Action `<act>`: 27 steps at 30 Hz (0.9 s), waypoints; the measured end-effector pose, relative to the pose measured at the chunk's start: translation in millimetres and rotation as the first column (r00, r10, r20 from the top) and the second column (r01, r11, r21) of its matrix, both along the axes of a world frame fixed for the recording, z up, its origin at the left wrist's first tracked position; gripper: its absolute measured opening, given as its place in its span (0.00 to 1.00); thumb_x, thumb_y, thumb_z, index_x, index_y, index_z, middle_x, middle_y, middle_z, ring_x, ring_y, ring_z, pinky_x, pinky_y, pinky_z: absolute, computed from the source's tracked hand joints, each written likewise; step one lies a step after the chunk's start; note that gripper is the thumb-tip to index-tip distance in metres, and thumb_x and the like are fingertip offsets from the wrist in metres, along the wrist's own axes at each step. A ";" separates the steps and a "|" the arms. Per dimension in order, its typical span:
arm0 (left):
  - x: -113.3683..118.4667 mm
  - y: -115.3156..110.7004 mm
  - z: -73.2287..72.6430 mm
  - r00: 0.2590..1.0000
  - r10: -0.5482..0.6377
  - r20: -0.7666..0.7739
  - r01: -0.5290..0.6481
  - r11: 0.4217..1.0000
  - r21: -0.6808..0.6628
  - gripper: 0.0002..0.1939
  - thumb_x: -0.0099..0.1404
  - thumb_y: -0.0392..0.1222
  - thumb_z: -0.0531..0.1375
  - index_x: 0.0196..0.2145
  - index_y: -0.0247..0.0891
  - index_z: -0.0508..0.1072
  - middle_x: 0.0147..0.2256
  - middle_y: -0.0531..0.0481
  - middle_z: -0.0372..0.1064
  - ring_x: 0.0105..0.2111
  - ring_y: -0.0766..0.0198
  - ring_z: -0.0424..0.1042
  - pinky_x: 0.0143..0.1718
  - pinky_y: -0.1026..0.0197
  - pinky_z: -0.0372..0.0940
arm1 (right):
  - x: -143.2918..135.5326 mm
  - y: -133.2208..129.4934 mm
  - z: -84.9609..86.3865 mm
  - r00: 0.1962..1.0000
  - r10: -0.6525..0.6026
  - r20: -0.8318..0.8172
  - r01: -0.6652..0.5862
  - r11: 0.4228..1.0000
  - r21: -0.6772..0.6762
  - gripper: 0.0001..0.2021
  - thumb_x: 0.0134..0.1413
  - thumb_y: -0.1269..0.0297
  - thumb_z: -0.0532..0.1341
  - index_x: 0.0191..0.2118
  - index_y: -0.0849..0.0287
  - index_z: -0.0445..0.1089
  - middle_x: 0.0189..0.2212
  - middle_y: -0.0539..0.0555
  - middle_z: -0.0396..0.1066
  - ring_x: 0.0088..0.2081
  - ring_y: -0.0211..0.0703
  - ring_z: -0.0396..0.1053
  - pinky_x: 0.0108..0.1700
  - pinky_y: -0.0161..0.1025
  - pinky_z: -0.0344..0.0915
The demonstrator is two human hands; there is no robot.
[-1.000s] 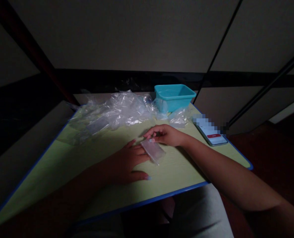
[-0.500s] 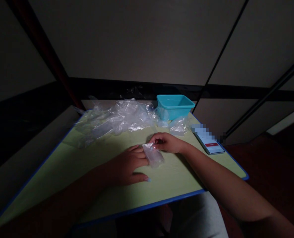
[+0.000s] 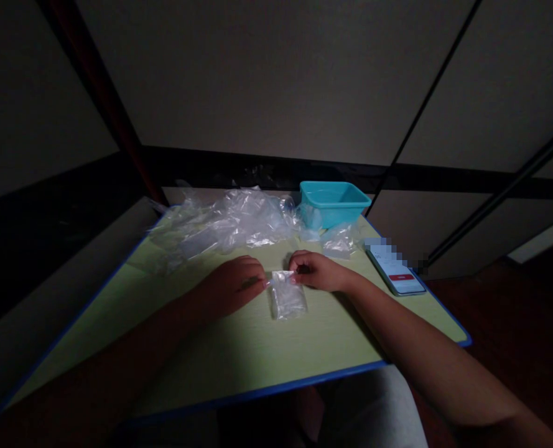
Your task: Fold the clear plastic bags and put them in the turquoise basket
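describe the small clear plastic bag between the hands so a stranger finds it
Find the pale green, blue-edged table. Near its middle, between the left hand and right hand, is the small, clear, rectangular plastic bag. Unlike the crumpled clear plastic heap behind, it has both hands at its far edge.

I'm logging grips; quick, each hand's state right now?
Right hand: closed, pinching the small clear bag near its top edge.
Left hand: closed at the bag's left edge; grip unclear.
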State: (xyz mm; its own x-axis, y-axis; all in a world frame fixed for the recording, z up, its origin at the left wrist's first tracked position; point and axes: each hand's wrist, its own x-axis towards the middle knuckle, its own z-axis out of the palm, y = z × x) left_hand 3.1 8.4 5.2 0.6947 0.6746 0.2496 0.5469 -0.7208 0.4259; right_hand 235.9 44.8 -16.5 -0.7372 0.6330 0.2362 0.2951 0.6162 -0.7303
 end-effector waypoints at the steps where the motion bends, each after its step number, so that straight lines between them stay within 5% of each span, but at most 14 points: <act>1: 0.6 0.4 -2.4 0.999 0.037 0.009 -0.037 0.999 0.020 0.08 0.64 0.40 0.52 0.32 0.37 0.69 0.32 0.49 0.66 0.35 0.61 0.65 0.39 0.59 0.61 | -0.4 -0.3 0.3 1.000 -0.002 0.000 0.002 1.000 0.007 0.04 0.50 0.69 0.60 0.27 0.62 0.65 0.28 0.51 0.62 0.32 0.38 0.61 0.37 0.36 0.59; 10: 11.1 -8.0 -15.1 1.000 0.010 0.011 -0.012 0.970 0.244 0.14 0.57 0.43 0.61 0.42 0.39 0.68 0.49 0.43 0.56 0.51 0.50 0.53 0.52 0.49 0.53 | -3.4 -3.4 -0.1 1.000 -0.029 0.012 0.028 0.995 0.094 0.04 0.46 0.73 0.62 0.26 0.62 0.65 0.27 0.50 0.61 0.31 0.37 0.61 0.35 0.35 0.58; 18: 15.7 -10.4 -17.5 0.998 0.017 -0.068 -0.003 0.981 0.193 0.16 0.55 0.44 0.63 0.42 0.41 0.71 0.52 0.44 0.54 0.52 0.47 0.52 0.53 0.46 0.53 | -6.2 -5.1 0.8 0.996 -0.071 0.050 0.062 0.984 0.169 0.04 0.47 0.72 0.61 0.25 0.61 0.64 0.27 0.51 0.61 0.32 0.38 0.61 0.37 0.36 0.59; 27: 13.6 -5.3 -25.7 0.996 0.005 -0.092 0.016 0.975 0.221 0.20 0.54 0.43 0.63 0.46 0.44 0.69 0.53 0.45 0.54 0.53 0.48 0.51 0.53 0.47 0.53 | 0.0 -4.5 8.5 0.934 -0.317 0.165 0.237 0.895 0.377 0.05 0.51 0.66 0.60 0.29 0.61 0.67 0.30 0.55 0.64 0.37 0.42 0.62 0.43 0.39 0.57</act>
